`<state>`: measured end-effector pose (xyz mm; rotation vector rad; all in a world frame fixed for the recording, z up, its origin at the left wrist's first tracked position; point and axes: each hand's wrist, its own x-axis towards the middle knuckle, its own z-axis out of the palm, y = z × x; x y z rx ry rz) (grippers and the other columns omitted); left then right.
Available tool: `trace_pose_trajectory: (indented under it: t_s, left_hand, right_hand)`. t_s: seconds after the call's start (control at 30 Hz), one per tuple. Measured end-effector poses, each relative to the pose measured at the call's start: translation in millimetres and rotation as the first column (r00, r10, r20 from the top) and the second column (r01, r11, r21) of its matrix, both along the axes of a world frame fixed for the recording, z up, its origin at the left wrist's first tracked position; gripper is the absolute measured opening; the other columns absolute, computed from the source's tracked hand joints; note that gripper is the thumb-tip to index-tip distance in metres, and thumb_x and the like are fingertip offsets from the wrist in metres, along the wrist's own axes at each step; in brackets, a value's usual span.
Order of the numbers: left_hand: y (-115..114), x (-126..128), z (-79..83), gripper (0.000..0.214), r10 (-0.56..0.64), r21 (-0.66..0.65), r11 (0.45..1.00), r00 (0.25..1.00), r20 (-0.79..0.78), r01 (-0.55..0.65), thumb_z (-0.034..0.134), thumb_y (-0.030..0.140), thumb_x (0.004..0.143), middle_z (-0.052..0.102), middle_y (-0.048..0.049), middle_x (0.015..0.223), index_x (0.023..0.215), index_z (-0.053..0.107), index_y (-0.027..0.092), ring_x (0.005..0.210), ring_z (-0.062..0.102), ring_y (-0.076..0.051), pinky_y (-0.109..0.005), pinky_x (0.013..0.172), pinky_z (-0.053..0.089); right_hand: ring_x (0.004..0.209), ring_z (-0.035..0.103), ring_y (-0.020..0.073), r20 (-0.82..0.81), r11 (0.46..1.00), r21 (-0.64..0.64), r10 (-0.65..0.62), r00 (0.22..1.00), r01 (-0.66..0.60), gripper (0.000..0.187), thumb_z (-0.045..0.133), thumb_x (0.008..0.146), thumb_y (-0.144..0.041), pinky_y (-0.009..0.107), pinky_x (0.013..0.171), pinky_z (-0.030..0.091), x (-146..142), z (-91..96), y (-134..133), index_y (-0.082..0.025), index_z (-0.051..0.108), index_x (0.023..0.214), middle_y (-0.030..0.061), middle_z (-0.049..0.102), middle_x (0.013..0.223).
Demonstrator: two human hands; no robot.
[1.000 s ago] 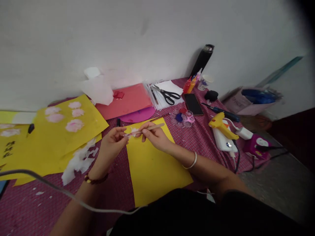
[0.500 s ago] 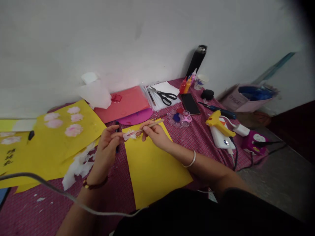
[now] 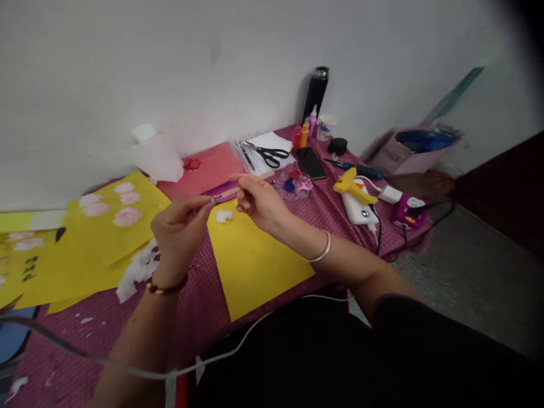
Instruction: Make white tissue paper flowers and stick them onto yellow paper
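Pale stick (image 3: 229, 193) pinched in the grip of the right hand (image 3: 262, 204), with its tip at a small pale scrap (image 3: 216, 199) clamped between thumb and fingers of the left hand (image 3: 182, 229), both held above the bench (image 3: 204, 300), near a white tuft (image 3: 224, 216) on a yellow sheet (image 3: 259, 260).

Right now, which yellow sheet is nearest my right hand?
The rightmost sheet, bearing a single white tuft; the other yellow sheets, some with pink tufts, lie to its left.
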<state>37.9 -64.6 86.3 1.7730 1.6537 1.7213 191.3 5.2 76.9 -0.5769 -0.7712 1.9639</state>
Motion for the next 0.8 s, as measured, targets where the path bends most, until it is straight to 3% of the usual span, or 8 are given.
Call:
trace_pose_trajectory:
  t_s: [0.07,0.1,0.27,0.37,0.47,0.57,0.63,0.8]
  left_hand:
    - [-0.2,-0.3,9.0,0.01,0.005,0.12,0.993,0.97,-0.243,0.025,0.076,0.02,0.072,0.073,-0.0007,0.08,0.082,0.074,0.023,0.075,0.065,-0.014,-0.029,0.075,0.051]
    - [-0.2,0.3,13.0,0.01,0.008,0.148,0.988,0.962,-0.273,0.033,0.076,0.019,0.072,0.073,-0.0003,0.079,0.081,0.074,0.023,0.075,0.065,-0.013,-0.029,0.075,0.051]
    - [6.5,7.6,15.7,0.011,0.01,-0.032,0.999,0.998,0.057,-0.008,0.075,0.027,0.075,0.07,0.0001,0.072,0.081,0.072,0.019,0.063,0.062,-0.011,-0.025,0.061,0.05]
    - [19.7,0.8,-1.8,0.02,-0.114,-0.21,0.97,0.992,0.052,0.123,0.072,0.031,0.076,0.072,-0.0029,0.081,0.091,0.072,0.018,0.071,0.065,-0.013,-0.026,0.068,0.052]
    - [36.7,-21.6,-29.7,0.042,-0.291,-0.406,0.871,0.956,0.025,0.276,0.066,0.036,0.079,0.073,-0.0064,0.099,0.117,0.063,0.019,0.085,0.067,-0.017,-0.031,0.077,0.053]
    - [51.2,-47.0,-56.5,0.038,-0.328,-0.579,0.801,0.92,-0.215,0.15,0.061,0.037,0.079,0.072,-0.0085,0.094,0.11,0.066,0.016,0.084,0.067,-0.021,-0.035,0.077,0.053]
    - [57.9,-56.8,-68.1,0.033,-0.393,-0.62,0.781,0.832,-0.392,0.077,0.058,0.031,0.079,0.07,-0.0087,0.094,0.107,0.069,0.017,0.081,0.065,-0.022,-0.035,0.078,0.052]
    - [71.2,-54.4,-77.9,0.032,-0.543,-0.632,0.767,0.64,-0.544,0.113,0.055,0.024,0.082,0.063,-0.0082,0.094,0.11,0.069,0.019,0.08,0.061,-0.02,-0.033,0.078,0.049]
  right_hand:
    - [0.038,0.036,0.0024,-0.062,0.991,-0.103,0.083,0.995,-0.089,0.011,0.056,0.091,-0.026,0.016,0.045,0.041,6.0,9.9,-2.6,-0.018,0.061,0.086,-0.0102,0.051,0.051]
    - [0.038,0.036,0.0023,-0.083,0.984,-0.121,0.119,0.989,-0.129,0.011,0.056,0.092,-0.025,0.017,0.045,0.041,8.6,13.2,-3.6,-0.018,0.06,0.085,-0.0097,0.053,0.053]
    - [0.042,0.044,0.0033,-0.054,0.993,-0.005,0.114,0.992,-0.114,0.012,0.06,0.09,-0.028,0.017,0.044,0.04,9.3,6.1,4.6,-0.017,0.062,0.085,-0.0046,0.065,0.067]
    - [0.038,0.04,0.0028,-0.011,0.984,-0.148,0.102,0.995,-0.102,0.022,0.054,0.094,-0.029,0.016,0.04,0.034,2.1,-17.9,24.0,-0.016,0.057,0.076,-0.0065,0.059,0.055]
    - [0.034,0.036,0.0031,0.049,0.929,-0.321,0.213,0.976,-0.186,0.032,0.045,0.098,-0.028,0.016,0.039,0.03,-2.7,-47.6,46.3,-0.015,0.053,0.07,-0.0074,0.05,0.045]
    - [0.034,0.036,0.0034,0.139,0.936,-0.32,0.199,0.97,-0.146,0.031,0.047,0.097,-0.026,0.016,0.038,0.028,-5.2,-72.4,62.4,-0.015,0.051,0.068,-0.0069,0.049,0.043]
    - [0.033,0.037,0.0038,0.177,0.953,-0.287,0.149,0.973,-0.094,0.03,0.047,0.097,-0.025,0.016,0.038,0.028,-7.3,-83.3,68.2,-0.016,0.051,0.068,-0.0067,0.05,0.043]
    - [0.033,0.04,0.0051,0.211,0.98,-0.198,0.075,0.975,-0.032,0.027,0.047,0.097,-0.024,0.017,0.035,0.028,-12.7,-94.7,71.3,-0.017,0.053,0.071,-0.0064,0.053,0.045]
